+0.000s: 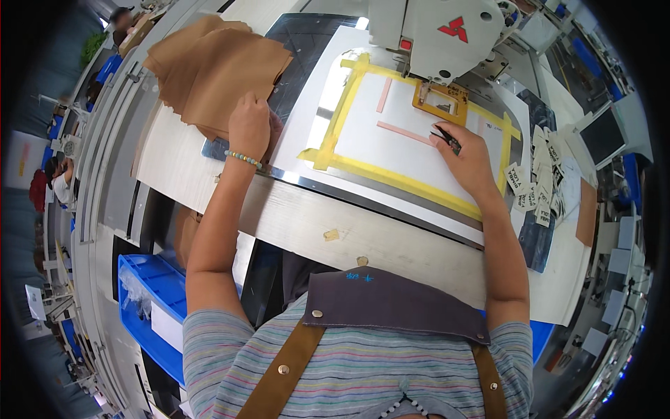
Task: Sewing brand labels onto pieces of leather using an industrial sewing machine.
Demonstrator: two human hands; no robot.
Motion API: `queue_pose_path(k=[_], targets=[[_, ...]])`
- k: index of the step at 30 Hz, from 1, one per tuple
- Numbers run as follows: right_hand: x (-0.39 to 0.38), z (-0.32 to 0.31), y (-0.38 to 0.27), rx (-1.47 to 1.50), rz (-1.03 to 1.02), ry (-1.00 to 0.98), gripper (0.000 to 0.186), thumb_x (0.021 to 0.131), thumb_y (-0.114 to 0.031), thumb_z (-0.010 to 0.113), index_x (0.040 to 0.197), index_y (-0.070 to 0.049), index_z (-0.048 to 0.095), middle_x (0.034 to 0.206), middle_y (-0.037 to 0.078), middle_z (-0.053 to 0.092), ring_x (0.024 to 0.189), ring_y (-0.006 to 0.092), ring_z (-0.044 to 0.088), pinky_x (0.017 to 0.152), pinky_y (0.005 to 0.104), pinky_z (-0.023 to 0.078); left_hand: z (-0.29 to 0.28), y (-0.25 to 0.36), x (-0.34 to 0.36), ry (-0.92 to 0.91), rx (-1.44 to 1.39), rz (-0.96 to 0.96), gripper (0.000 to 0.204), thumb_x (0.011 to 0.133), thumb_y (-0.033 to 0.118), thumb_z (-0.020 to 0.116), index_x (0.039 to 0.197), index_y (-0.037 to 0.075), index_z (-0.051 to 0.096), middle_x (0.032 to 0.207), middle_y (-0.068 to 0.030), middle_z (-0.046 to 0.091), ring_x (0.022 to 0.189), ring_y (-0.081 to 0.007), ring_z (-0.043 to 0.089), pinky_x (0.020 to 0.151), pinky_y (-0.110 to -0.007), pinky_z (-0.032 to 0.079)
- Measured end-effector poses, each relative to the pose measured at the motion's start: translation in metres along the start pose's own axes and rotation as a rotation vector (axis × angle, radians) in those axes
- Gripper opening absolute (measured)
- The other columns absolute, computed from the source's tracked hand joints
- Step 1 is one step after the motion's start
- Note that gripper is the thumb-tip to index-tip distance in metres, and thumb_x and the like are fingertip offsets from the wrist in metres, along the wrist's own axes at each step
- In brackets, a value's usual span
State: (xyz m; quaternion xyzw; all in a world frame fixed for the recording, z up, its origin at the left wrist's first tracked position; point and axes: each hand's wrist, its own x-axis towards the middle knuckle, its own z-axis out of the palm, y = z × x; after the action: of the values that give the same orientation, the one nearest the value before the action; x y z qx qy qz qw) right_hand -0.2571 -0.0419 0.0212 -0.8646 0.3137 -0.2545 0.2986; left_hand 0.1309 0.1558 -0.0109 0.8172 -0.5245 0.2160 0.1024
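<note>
My left hand [250, 129] is closed at the near right edge of a fanned pile of brown sheets, fabric by their look [216, 70]; its fingers seem to pinch the edge of one. In my right hand [464, 157] is a pair of small black thread snips [447, 138], held over a white sheet [363, 143] bordered with yellow tape. Two pink strips [401, 132] lie on that sheet, one of them reaching to my right fingertips. Just beyond this hand is the yellow-framed clamp [441, 101] of a white sewing machine [447, 35].
White labels [541, 174] with black lettering lie heaped on the right of the table, beside a brown piece [586, 213]. A dark screen [604, 136] stands farther right. Below my left arm is a blue bin [150, 307] holding clear plastic. People sit in the far left background.
</note>
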Motion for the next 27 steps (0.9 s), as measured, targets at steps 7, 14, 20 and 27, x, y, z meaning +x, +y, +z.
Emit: queue_pose_path(k=[7,14,20,27], targets=[[-0.001,-0.002,0.005,-0.031,-0.042,0.009,0.033,0.097,-0.025,0.075,0.119,-0.001,0.073,0.105,0.019,0.076,0.086,0.0326,0.072,0.078,0.0372,0.056,0.008,-0.040,0.025,-0.111,-0.555,-0.314,0.016,0.088,0.010,0.068,0.085,-0.005,0.074,0.075,-0.0115,0.069,0.066,-0.0288,0.069,0.065,-0.039,0.057],[0.001,-0.003,0.003,-0.030,0.006,-0.002,0.034,0.098,-0.028,0.074,0.119,-0.001,0.073,0.104,0.019,0.076,0.087,0.0324,0.072,0.078,0.0378,0.056,-0.006,-0.091,0.064,-0.377,-1.257,-0.666,0.017,0.096,0.014,0.071,0.102,-0.001,0.077,0.090,-0.0022,0.073,0.080,-0.0087,0.066,0.072,-0.024,0.052],[0.001,-0.002,0.006,-0.022,0.017,0.018,0.036,0.098,-0.030,0.075,0.120,-0.002,0.073,0.105,0.018,0.076,0.087,0.0316,0.072,0.078,0.0376,0.056,-0.025,-0.045,0.091,-0.239,-1.596,-0.663,0.015,0.100,0.012,0.070,0.111,0.001,0.075,0.101,-0.0025,0.074,0.089,-0.0088,0.068,0.078,-0.025,0.053],[-0.003,0.004,-0.008,-0.041,-0.116,0.145,0.037,0.097,-0.028,0.076,0.127,-0.006,0.071,0.112,0.015,0.076,0.090,0.0298,0.073,0.079,0.0369,0.058,0.020,0.088,0.079,-0.255,-1.399,-0.296,0.017,0.102,0.011,0.070,0.113,0.000,0.077,0.102,0.0020,0.074,0.093,-0.0049,0.064,0.082,-0.021,0.051]])
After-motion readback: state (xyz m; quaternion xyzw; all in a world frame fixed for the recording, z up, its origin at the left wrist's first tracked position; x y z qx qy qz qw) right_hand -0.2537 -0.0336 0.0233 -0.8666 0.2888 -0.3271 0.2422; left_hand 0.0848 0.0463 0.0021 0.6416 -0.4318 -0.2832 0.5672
